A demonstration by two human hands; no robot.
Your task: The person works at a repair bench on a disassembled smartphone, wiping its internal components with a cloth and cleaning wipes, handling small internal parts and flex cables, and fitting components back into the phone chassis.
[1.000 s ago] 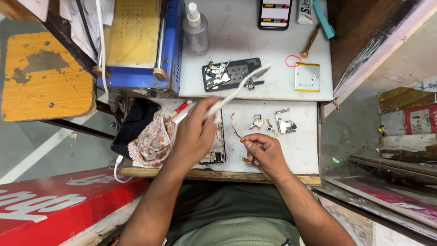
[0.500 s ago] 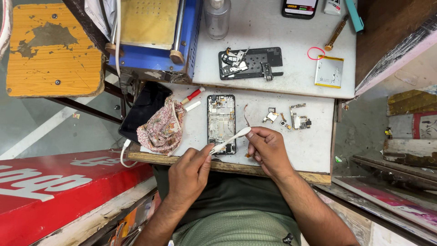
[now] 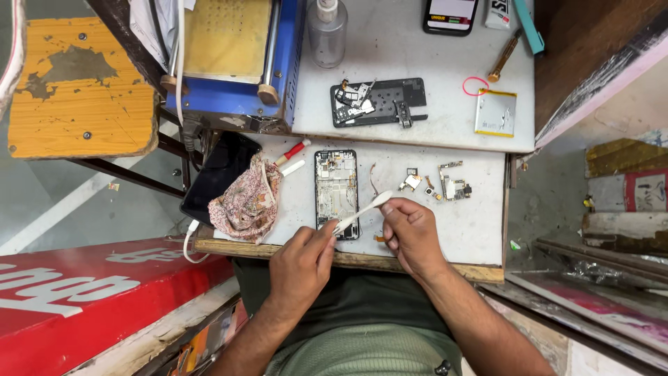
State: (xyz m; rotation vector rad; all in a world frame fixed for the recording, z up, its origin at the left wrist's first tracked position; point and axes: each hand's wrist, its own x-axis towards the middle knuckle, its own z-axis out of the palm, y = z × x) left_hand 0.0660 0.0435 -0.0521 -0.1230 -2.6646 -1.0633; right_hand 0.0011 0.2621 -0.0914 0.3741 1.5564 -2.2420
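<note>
White bench [image 3: 459, 230] | left hand [image 3: 300, 261] fingers pinch white brush [image 3: 362, 212]; right hand [image 3: 412, 233] fingers curled at its tip

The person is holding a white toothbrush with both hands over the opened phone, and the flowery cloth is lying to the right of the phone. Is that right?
Not quite. The head view shows the flowery cloth lying to the left of the opened phone, not the right. The rest holds: the left hand and the right hand both hold the white toothbrush over it.

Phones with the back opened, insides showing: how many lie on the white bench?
1. The black opened phone frame lies upright just beyond the left hand. The black phone at the far edge is closed, screen lit.
</note>
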